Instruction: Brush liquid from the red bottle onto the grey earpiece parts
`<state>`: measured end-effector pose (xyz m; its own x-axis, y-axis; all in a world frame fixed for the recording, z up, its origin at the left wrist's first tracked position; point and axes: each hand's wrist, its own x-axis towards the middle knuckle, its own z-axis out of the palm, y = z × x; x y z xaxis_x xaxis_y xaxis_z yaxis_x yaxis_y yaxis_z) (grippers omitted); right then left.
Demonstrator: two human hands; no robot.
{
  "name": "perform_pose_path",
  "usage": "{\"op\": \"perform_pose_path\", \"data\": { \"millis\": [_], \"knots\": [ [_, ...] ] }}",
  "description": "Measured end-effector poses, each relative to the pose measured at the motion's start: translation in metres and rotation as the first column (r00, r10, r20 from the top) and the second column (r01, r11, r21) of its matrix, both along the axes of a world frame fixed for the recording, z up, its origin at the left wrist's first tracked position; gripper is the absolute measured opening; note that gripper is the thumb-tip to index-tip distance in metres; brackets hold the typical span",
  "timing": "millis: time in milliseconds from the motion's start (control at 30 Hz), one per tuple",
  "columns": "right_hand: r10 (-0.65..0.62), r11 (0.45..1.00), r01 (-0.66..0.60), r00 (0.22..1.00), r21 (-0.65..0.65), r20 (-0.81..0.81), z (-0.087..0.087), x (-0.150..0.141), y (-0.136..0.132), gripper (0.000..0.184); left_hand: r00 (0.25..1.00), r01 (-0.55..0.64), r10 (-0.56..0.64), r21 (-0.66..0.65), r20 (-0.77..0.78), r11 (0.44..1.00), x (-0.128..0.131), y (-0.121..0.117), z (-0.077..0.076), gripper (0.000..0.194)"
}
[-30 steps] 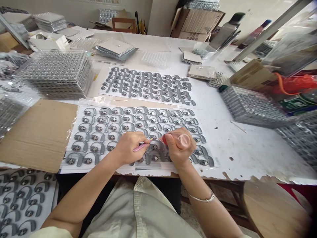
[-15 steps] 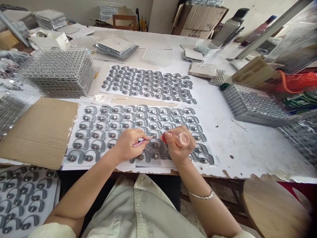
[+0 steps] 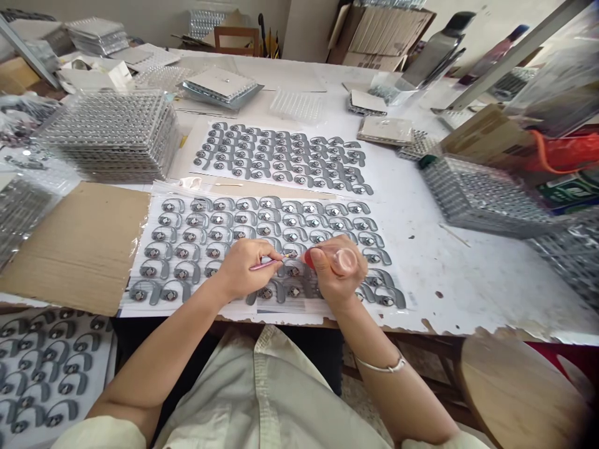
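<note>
Flatter now, pink stick [image 3: 264,265] in left hand [image 3: 244,269] points right.

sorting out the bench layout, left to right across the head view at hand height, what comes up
cardboard → earbud sheet → left hand with pink stick → right hand with clear tube → white table

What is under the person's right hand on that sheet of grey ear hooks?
The right hand lies over the white sheet; rows of grey ear-hook pieces show right up to its edges. Whatever lies directly beneath the palm is covered and cannot be seen.
</note>
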<state>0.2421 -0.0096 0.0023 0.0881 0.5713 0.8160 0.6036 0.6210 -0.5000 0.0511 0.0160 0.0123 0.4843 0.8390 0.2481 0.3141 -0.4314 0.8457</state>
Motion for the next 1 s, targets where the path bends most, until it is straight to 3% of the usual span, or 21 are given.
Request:
{"op": "perform_pose_path", "data": {
  "millis": [467,667,867,1000],
  "knots": [
    [0.005,1.000,-0.005,1.000,0.010,0.025,-0.0012,0.0003,0.0005,0.014,1.000,-0.010,0.010,0.013,-0.007,1.000,0.0001,0.0013,-0.0009,0.009],
    [-0.021,0.999,0.023,0.998,0.032,-0.061,-0.0021,0.0020,-0.0007,0.011,1.000,-0.011,0.011,-0.014,-0.007,1.000,-0.0009,0.0014,-0.0023,0.009],
    [-0.051,0.998,0.049,0.998,-0.044,-0.047,-0.0038,0.0018,-0.0019,0.015,1.000,-0.014,0.014,-0.006,-0.020,1.000,-0.0012,0.0011,-0.0014,0.009],
    [-0.008,1.000,0.007,0.999,-0.022,-0.042,-0.0039,0.0008,-0.0003,0.012,1.000,-0.017,0.017,0.002,-0.012,1.000,-0.0003,0.0013,-0.0003,0.009]
  ]
}}
